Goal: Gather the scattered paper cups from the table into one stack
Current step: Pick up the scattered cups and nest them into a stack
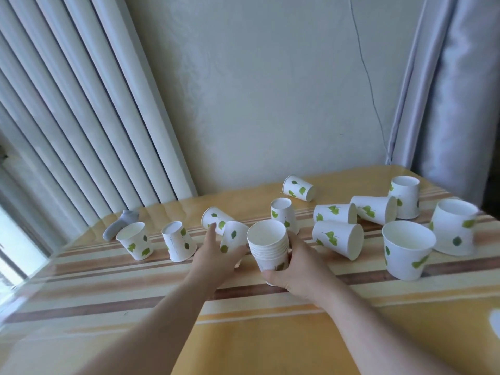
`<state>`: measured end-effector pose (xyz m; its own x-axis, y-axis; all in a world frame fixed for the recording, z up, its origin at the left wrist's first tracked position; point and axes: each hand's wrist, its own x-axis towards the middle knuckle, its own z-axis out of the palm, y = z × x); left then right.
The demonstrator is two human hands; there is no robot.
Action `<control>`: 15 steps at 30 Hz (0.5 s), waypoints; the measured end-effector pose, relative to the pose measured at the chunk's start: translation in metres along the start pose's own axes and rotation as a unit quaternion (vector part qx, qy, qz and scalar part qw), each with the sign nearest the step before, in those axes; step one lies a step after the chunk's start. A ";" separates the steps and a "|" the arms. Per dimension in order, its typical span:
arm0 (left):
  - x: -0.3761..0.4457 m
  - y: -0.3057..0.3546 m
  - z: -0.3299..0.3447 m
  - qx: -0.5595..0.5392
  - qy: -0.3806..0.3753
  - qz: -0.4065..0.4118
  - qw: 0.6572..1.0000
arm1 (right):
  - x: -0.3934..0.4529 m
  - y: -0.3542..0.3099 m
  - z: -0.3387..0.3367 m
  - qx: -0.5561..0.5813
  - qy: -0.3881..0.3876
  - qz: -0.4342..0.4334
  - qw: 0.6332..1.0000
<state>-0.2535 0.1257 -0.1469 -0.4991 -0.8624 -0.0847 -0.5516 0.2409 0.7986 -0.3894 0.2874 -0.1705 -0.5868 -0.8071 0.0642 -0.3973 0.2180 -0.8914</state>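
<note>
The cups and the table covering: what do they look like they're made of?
The cups, like the stack in the right hand, look like thin matte white paper with printed green leaves; the nested rolled rims suggest it. The table covering seems glossy plastic or vinyl-coated cloth: window light glares off its stripes. I cannot tell which.

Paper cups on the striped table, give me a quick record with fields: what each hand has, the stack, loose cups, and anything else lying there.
left hand: left hand closed around one single cup, tilted
right hand: right hand holds the stack, grip low on its side
stack: several nested cups, mouth up
loose cups: about a dozen on the table; some upside down, some on their sides, at least two upright
other: grey sock at the far left edge
</note>
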 end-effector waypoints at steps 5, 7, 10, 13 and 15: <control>-0.015 0.015 -0.013 -0.379 0.053 0.028 0.924 | 0.000 -0.001 0.003 0.005 0.000 -0.004 1.000; -0.021 0.032 -0.019 -0.462 0.038 0.069 0.883 | -0.001 -0.001 0.003 0.006 0.000 -0.008 1.000; -0.032 0.052 -0.016 -0.468 -0.028 0.108 0.877 | -0.001 -0.002 0.003 0.004 0.001 -0.011 1.000; -0.038 0.053 -0.004 -0.323 -0.054 0.162 0.931 | -0.002 -0.003 0.004 0.007 0.009 -0.013 1.000; -0.040 0.047 0.002 -0.243 -0.068 0.186 0.950 | -0.002 -0.004 0.004 0.012 0.012 -0.016 1.000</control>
<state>-0.2602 0.1724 -0.1073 -0.6984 -0.6850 0.2074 0.0366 0.2553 0.9662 -0.3836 0.2864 -0.1688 -0.5900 -0.8007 0.1037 -0.3998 0.1781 -0.8991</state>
